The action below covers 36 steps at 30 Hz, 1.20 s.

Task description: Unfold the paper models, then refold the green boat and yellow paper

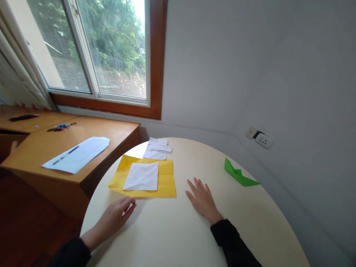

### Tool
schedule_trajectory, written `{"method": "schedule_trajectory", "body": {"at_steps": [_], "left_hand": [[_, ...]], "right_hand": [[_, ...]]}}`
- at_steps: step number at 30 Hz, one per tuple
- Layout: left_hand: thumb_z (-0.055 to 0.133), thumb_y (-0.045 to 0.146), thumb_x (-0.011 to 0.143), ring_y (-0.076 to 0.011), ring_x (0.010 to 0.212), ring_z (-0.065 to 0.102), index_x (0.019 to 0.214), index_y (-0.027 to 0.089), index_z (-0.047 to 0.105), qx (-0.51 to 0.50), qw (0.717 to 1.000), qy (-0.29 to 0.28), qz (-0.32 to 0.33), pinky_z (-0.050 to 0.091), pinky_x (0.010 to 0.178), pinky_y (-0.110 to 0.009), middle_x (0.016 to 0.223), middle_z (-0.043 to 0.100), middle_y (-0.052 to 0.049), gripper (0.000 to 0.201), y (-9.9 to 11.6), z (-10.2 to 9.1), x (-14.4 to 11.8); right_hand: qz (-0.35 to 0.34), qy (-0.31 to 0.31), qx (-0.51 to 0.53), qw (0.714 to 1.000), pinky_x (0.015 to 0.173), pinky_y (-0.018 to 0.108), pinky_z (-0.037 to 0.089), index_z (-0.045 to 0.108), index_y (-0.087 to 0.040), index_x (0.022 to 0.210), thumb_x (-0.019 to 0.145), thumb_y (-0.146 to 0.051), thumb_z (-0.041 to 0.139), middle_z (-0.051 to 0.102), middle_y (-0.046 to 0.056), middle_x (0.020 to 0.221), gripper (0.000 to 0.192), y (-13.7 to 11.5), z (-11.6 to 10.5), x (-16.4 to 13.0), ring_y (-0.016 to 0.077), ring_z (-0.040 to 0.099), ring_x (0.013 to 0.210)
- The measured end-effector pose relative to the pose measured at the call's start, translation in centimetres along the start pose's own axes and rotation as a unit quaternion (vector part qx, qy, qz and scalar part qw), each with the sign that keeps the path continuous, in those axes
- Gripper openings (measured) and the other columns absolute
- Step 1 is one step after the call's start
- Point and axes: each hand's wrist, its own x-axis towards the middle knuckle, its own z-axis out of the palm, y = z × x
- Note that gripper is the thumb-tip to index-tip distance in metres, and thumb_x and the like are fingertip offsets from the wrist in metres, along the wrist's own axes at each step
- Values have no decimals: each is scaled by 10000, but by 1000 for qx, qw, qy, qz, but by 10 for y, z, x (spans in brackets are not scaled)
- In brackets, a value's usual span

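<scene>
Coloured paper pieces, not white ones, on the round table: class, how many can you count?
2: a yellow sheet beneath a white square, and a green folded boat near the right edge of the table. Others could lie hidden underneath.

Plain black long sleeves (236, 244), creased right cuff (224, 230), two bare hands (202, 200)

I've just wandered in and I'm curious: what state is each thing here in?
Left hand, loosely curled
Right hand, fingers spread, palm down
Yellow paper, spread out, creased
White square, lying on the yellow paper
Green boat, folded
White papers, overlapping
Pen, lying on pale sheet
Curtain, drawn aside
Socket, nothing plugged in
</scene>
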Motion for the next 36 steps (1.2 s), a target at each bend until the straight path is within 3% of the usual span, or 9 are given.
{"method": "schedule_trajectory", "body": {"at_steps": [6,10,12,15,18,20,23,26,36], "left_hand": [[345,300,894,-175,716,651,915,185,596,28,999,-40,-13,512,637,-272,889,669,-82,277,-4,-13,28],[338,430,906,-248,1086,583,1218,180,506,73,994,-68,-43,476,899,-382,1261,559,-132,434,-14,-4,46],[316,470,909,-265,1246,447,1314,183,431,96,991,-88,-33,352,1028,-455,1393,433,-134,509,-16,6,57],[266,480,923,-263,1352,272,1401,197,309,118,984,-130,-28,221,1082,-508,1475,293,-126,557,-14,23,74],[251,440,934,-259,1377,193,1430,192,243,137,977,-153,-52,182,1092,-505,1499,225,-120,554,-11,41,87],[254,416,936,-274,1374,195,1428,181,251,150,973,-159,-70,188,1083,-519,1496,229,-129,545,-12,49,90],[214,384,945,-270,1361,242,1432,158,237,147,971,-175,-72,222,1066,-521,1478,266,-150,537,-17,57,86],[220,391,944,-257,1357,259,1419,165,276,156,970,-178,-60,199,1076,-511,1468,295,-139,529,-24,59,74],[231,411,937,-244,1360,256,1411,196,306,168,966,-188,-62,159,1090,-470,1480,284,-103,525,-36,47,57]], "right_hand": [[-10,21,6,1000,1098,482,163,353,-249,1393,924,-448,331,296,103,1476,509,6,8,1,274,233,1369],[-57,88,30,994,1089,479,224,430,-152,1345,923,-359,353,372,129,1434,476,6,16,3,261,314,1337],[-122,150,55,980,1081,457,264,488,-124,1288,919,-274,349,445,132,1386,422,-1,19,7,237,371,1306],[-250,236,108,933,1035,384,354,593,-151,1141,892,-142,321,611,101,1210,369,-22,21,20,175,510,1179],[-276,274,142,910,993,359,397,600,-146,1116,855,-105,332,642,102,1148,376,-53,19,40,170,537,1132],[-234,247,129,931,1027,376,359,532,-115,1222,863,-112,306,579,124,1249,424,-72,18,53,181,476,1210],[-200,113,72,971,1084,400,266,378,-98,1361,908,-203,275,425,123,1403,477,-88,17,62,194,352,1314],[-196,23,35,980,1107,431,189,319,-109,1396,934,-283,239,322,109,1465,499,-91,17,60,199,274,1355],[-162,-13,31,986,1119,452,118,252,-137,1428,942,-344,183,238,75,1497,532,-80,13,30,186,198,1383]]}}
